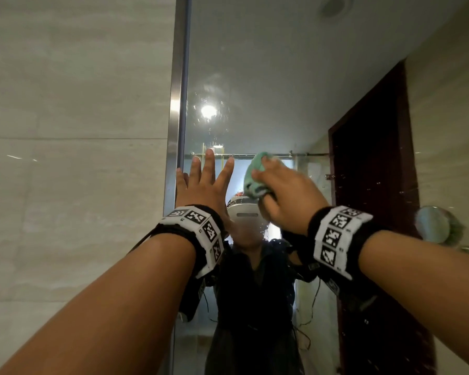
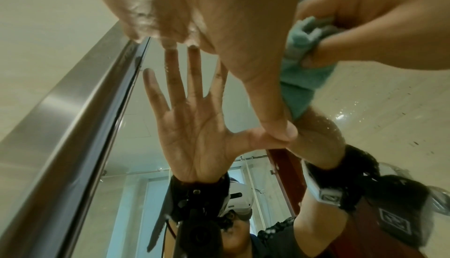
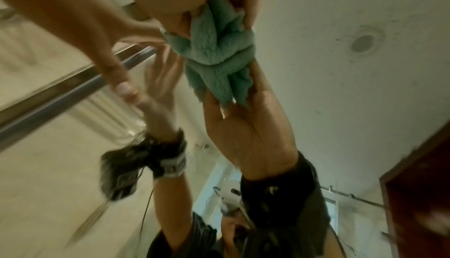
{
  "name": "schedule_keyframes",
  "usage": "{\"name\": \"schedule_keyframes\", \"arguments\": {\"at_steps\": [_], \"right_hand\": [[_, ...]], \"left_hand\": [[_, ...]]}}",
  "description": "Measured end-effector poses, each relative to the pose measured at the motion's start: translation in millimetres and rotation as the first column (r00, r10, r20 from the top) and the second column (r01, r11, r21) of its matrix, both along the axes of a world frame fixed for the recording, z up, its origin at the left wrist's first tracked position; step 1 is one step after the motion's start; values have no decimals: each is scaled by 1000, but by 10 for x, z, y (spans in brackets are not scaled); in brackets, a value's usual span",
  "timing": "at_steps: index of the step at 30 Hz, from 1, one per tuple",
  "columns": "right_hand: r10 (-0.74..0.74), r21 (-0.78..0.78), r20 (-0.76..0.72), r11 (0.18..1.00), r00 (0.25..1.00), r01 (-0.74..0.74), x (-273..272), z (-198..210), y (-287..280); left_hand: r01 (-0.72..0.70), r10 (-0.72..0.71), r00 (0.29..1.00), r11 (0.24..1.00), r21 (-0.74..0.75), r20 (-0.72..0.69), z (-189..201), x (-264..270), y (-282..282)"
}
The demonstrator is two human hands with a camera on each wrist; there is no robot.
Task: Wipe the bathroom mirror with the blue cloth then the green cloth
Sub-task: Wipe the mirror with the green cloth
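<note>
The bathroom mirror (image 1: 255,77) fills the centre and right of the head view, speckled with water drops. My right hand (image 1: 282,190) grips a bunched green cloth (image 1: 255,177) and holds it against the glass. In the right wrist view the green cloth (image 3: 219,36) meets its own reflection on the glass. My left hand (image 1: 203,182) lies flat on the mirror just left of the cloth, fingers straight and spread, near the mirror's left edge. The left wrist view shows the left palm (image 2: 194,11) above its reflection, with the green cloth (image 2: 304,81) beside the thumb. No blue cloth is in view.
A brushed metal frame strip (image 1: 175,131) borders the mirror on the left, with pale wall tiles (image 1: 65,158) beyond it. A dark red door and a person's reflection show in the glass. A round shiny object (image 1: 433,224) sits at the right.
</note>
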State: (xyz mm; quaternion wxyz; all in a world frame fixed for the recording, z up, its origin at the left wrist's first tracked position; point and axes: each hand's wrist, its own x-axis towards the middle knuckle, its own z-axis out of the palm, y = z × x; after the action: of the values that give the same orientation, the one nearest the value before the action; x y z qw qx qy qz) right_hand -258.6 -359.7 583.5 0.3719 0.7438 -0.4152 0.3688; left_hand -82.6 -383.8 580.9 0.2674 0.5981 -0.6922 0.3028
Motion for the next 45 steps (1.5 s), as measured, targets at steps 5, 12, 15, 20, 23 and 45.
{"name": "schedule_keyframes", "arguments": {"at_steps": [5,12,15,20,23,45], "right_hand": [[17,41,-198,999,980,-9,-313,172,97],[141,-217,283,973,949,-80,-163,322,17],[67,13,10,998,998,-67,29,-143,78],[22,99,-143,995,989,-7,-170,-93,112],[83,-91,245,994,966,-63,-442,224,157],[-43,-110,196,992,980,66,-250,-69,86]], "left_hand": [[67,-65,997,997,43,-37,11,-11,50],[66,-65,997,997,41,-38,10,-10,15],[51,-50,998,998,37,-28,11,-9,26],[24,-24,1000,999,32,-6,-4,-25,48],[16,-16,1000,1000,26,-3,-47,-39,33],[51,-51,999,998,47,4,-561,-214,-51]]}}
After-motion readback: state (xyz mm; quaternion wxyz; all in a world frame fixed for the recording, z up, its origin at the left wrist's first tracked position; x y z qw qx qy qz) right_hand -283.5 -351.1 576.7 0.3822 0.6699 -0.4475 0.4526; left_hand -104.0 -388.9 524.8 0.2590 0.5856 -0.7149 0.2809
